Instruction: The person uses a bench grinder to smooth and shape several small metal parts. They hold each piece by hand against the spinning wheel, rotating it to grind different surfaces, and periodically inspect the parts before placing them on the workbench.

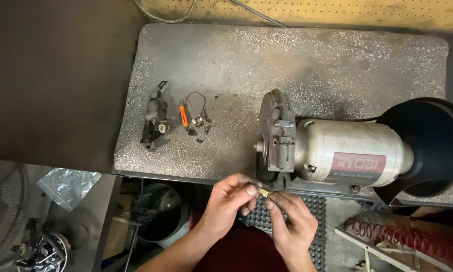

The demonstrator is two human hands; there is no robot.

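My left hand [229,196] and right hand [289,219] met just below the front edge of the bench [211,55]. Together they pinched a small brass part [263,192]: the left thumb and forefinger closed on it from the left, the right fingertips from below and right. The part sat between the two sets of fingertips, touching both, just in front of the grinder's base. Whether a thin dark wire ran from the part I could not tell.

Directly above the hands stood the grinder [347,151], lying crosswise on the bench, its cream motor body in the middle, the uncovered wheel housing [274,133] at its left end and a black guard [428,141] at its right end.

Well to the left on the bench lay a black bracket [155,121], and beside it an orange-handled tool [183,116] with a loop of wire [196,98] and several small loose pieces [200,128].

Below the bench were a black studded mat [312,206], a dark bucket [158,209] and, at right, a red coil spring [412,236].
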